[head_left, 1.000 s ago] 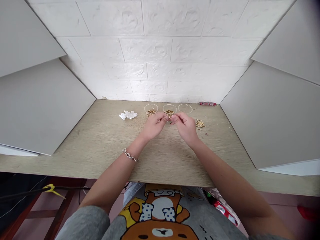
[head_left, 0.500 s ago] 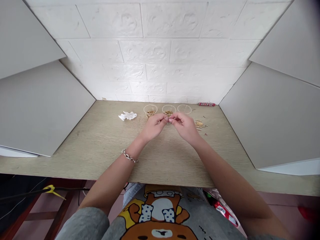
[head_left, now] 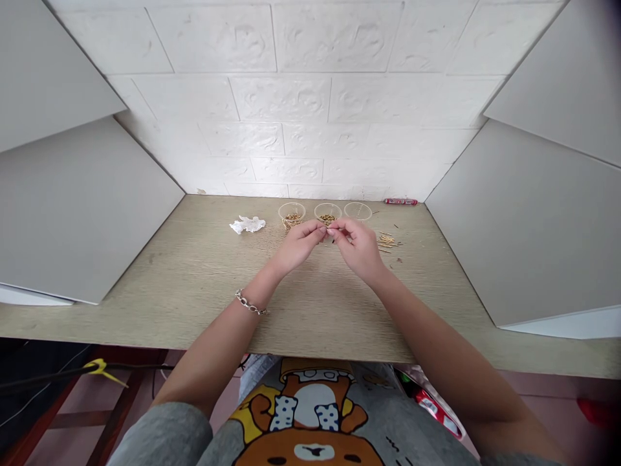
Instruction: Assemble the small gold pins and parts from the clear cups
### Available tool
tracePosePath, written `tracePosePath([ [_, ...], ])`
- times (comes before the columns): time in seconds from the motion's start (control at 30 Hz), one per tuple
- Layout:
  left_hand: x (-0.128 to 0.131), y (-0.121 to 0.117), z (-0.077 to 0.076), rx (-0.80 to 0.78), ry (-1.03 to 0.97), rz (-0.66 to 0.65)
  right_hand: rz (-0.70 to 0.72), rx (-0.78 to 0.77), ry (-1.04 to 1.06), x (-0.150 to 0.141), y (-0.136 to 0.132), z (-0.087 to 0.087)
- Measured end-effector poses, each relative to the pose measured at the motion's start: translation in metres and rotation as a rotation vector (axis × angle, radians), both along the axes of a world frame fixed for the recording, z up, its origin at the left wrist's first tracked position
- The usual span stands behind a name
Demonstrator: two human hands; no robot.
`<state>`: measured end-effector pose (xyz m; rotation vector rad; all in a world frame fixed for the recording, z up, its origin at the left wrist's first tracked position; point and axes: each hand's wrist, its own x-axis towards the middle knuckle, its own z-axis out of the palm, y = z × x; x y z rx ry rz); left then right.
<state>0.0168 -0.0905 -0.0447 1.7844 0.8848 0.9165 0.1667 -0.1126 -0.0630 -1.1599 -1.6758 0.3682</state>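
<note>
My left hand (head_left: 301, 244) and my right hand (head_left: 358, 247) meet fingertip to fingertip over the desk, both closed in a pinch. What they hold is too small to make out; a tiny dark tip shows under the right fingertips. Just behind the hands stands a clear round cup (head_left: 328, 208) with small gold-coloured pieces in it. To its left is another clear cup (head_left: 292, 210), also holding gold-coloured bits. A third clear cup (head_left: 358, 210) stands behind my right hand. Beside that hand lies a small pile of thin gold-coloured sticks (head_left: 387, 241).
A crumpled white tissue (head_left: 247, 224) lies left of the cups. Against the white brick-patterned wall (head_left: 291, 97) rests a red wrapped tube (head_left: 400, 202). Grey panels (head_left: 82, 213) close in the wooden desk (head_left: 194, 272) on both sides. Small dark scraps lie near the sticks.
Both hands stay almost in place, fingertips still together. A small dark tip now shows below my right fingertips. The cups and tissue have not moved.
</note>
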Motion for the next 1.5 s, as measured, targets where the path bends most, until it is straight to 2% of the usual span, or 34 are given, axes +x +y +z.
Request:
tracePosePath([
  [0.2,-0.002,-0.001,0.002,0.017,0.061,0.042,-0.061,0.011,-0.006,0.003,0.000,0.003],
  [0.5,-0.002,0.000,0.003,0.073,0.099,0.043,-0.029,-0.009,-0.032,0.003,-0.001,0.005],
  [0.77,-0.001,-0.001,0.003,0.083,0.069,0.051,0.046,-0.176,0.157,0.000,-0.002,0.007],
  [0.93,0.000,-0.002,0.002,0.062,0.005,0.040,0.170,-0.281,0.386,-0.003,0.002,0.002],
  [1.03,-0.001,-0.002,0.003,0.078,0.030,0.041,0.213,-0.305,0.448,-0.003,0.004,0.000],
  [1.3,-0.001,0.000,0.002,0.217,0.145,0.111,0.138,-0.284,0.398,-0.003,0.002,0.000],
  [1.5,0.006,-0.003,-0.007,0.283,0.106,0.199,0.041,-0.206,0.411,-0.010,-0.002,-0.004],
])
